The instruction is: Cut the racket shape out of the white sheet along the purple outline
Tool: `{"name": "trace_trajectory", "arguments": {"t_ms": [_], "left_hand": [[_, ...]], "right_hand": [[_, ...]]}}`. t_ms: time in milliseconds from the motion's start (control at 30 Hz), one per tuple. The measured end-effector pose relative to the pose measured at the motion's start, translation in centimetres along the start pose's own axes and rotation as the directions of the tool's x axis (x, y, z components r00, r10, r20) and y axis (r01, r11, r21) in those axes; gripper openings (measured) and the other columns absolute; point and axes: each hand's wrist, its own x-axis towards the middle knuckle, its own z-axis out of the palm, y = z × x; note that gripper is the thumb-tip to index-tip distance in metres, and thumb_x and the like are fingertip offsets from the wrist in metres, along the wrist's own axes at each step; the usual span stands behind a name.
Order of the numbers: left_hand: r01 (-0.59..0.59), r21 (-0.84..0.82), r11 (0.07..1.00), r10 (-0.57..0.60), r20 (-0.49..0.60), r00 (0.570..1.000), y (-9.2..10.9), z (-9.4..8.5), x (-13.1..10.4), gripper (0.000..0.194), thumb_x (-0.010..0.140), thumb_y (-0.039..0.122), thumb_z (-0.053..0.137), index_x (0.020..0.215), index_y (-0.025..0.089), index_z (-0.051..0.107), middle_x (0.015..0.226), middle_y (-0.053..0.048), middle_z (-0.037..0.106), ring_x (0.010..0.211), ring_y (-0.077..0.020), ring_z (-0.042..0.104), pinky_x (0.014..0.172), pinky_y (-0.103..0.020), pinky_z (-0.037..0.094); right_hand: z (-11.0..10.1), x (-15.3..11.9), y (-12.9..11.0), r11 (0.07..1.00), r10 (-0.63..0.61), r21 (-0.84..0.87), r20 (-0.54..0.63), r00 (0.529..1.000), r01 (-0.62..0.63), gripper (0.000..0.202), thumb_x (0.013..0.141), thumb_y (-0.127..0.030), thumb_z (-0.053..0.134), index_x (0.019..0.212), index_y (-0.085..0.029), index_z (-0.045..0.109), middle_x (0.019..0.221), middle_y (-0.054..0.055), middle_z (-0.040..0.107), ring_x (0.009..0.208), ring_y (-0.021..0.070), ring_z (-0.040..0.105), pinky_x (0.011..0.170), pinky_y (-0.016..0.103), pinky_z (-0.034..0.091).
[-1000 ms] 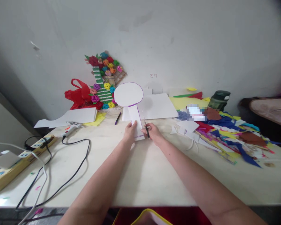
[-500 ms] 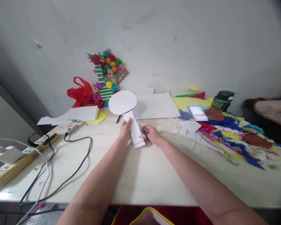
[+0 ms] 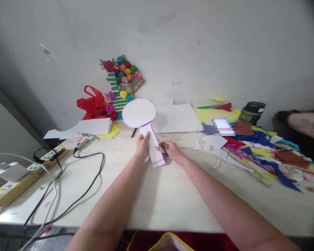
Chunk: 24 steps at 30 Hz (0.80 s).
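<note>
My left hand grips a white card cutout by its strip-shaped lower part, thumb on top. The cutout has a rounded head and a long handle, with purple lines along its edges. At the handle's right edge, my right hand is closed on small dark scissors. Their thin blades lie along the card's edge, and the fingers partly hide them. The cutout is held above the table, with its head pointing away from me.
White sheets lie behind the hands, near a dark pen. Coloured scraps and a green bottle are on the right. At left are a glue gun, a power strip and loose cables. Paper flowers stand against the wall.
The view has shifted a little, so everything sits slightly farther right. The cutout's head has tilted slightly. Both hands keep their holds.
</note>
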Motion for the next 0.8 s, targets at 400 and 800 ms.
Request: {"name": "trace_trajectory", "arguments": {"t_ms": [400,800], "left_hand": [[-0.013,0.041,0.999,0.013,-0.016,1.0,0.0,0.2,0.0,0.039,0.058,0.044,0.07,0.078,0.014,0.055,0.055,0.0,0.056,0.045,-0.012,0.05,0.046,-0.025,0.041],[0.007,0.054,0.999,-0.005,-0.034,0.999,-0.4,0.3,0.1,0.034,0.061,0.04,0.069,0.08,0.015,0.057,0.06,-0.002,0.059,0.051,-0.0144,0.054,0.052,-0.027,0.043]], "right_hand": [[-1.0,-0.1,-0.3,0.998,0.069,0.001,0.015,0.998,-0.069,0.035,0.064,-0.048,0.064,0.075,-0.017,0.053,0.05,-0.003,0.055,0.038,0.0086,0.049,0.03,0.017,0.024],[-0.9,-0.4,-0.3,0.999,-0.001,-0.049,0.058,0.998,0.004,0.04,0.062,-0.055,0.063,0.07,-0.017,0.053,0.051,-0.004,0.053,0.041,0.0087,0.046,0.032,0.018,0.027]]}}
